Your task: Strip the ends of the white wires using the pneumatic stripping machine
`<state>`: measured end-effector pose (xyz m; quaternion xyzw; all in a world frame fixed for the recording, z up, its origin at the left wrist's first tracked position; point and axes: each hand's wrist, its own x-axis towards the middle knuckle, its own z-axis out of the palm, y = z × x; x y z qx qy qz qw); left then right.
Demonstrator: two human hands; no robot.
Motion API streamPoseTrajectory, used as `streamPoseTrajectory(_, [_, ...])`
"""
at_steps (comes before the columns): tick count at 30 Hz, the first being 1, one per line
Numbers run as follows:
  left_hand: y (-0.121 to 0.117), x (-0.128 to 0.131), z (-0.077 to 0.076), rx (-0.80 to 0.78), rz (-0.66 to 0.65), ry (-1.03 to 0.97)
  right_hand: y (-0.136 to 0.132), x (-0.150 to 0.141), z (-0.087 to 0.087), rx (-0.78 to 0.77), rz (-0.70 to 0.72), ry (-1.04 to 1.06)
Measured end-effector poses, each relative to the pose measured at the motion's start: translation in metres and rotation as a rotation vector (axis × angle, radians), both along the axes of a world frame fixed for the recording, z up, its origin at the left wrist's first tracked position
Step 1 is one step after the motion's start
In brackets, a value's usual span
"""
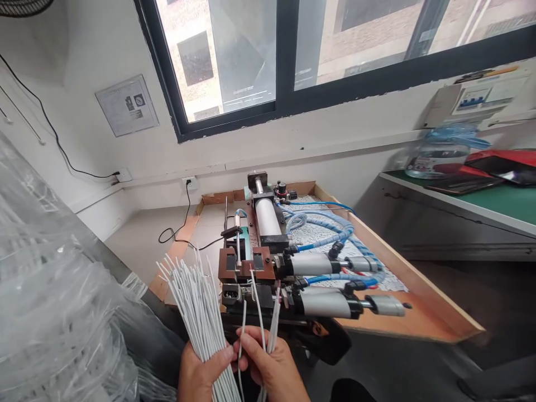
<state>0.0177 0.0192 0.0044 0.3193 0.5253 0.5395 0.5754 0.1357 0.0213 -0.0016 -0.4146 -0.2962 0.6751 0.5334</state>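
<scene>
A thick bundle of white cables fans out at its upper end, with my left hand wrapped round its lower part. My right hand is closed on a few white cables that point up toward the machine. One single cable stands between the two hands, at the right fingertips. Just beyond my hands is a pneumatic machine with a brown block and silver cylinders. The tip of one right-hand cable overlaps the brown block in view; I cannot tell whether they touch.
The machine stands on a wooden-edged table with coiled blue air hoses. Clear plastic wrapping bulges at the left. A green-topped shelf at the right carries a plastic jug and a dark tablet-like object. A window is behind.
</scene>
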Motion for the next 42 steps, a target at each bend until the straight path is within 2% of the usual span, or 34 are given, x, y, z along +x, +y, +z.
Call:
streamPoseTrajectory(3, [0.000, 0.000, 0.007, -0.031, 0.047, -0.010, -0.001, 0.005, 0.001, -0.007, 0.090, -0.018])
streamPoseTrajectory(6, [0.000, 0.001, 0.013, -0.073, 0.079, -0.013, 0.000, 0.007, -0.004, -0.022, 0.087, -0.022])
streamPoseTrajectory(9, [0.001, 0.001, 0.016, -0.100, 0.119, -0.020, 0.002, 0.008, -0.006, -0.037, 0.035, 0.000])
streamPoseTrajectory(13, [0.005, 0.004, 0.017, -0.058, 0.111, -0.024, 0.009, 0.006, -0.002, -0.063, -0.063, 0.048])
streamPoseTrajectory(17, [0.009, 0.007, 0.019, -0.018, 0.126, -0.008, 0.018, 0.002, 0.005, -0.148, -0.228, 0.180])
streamPoseTrajectory(20, [0.011, 0.008, 0.021, -0.005, 0.133, -0.003, 0.023, -0.002, 0.008, -0.211, -0.270, 0.238])
streamPoseTrajectory(30, [0.014, 0.008, 0.025, 0.053, 0.070, -0.006, 0.034, -0.006, 0.009, -0.307, -0.242, 0.545])
streamPoseTrajectory(42, [0.013, 0.009, 0.026, 0.043, 0.055, -0.062, 0.037, -0.007, 0.008, -0.346, -0.205, 0.598])
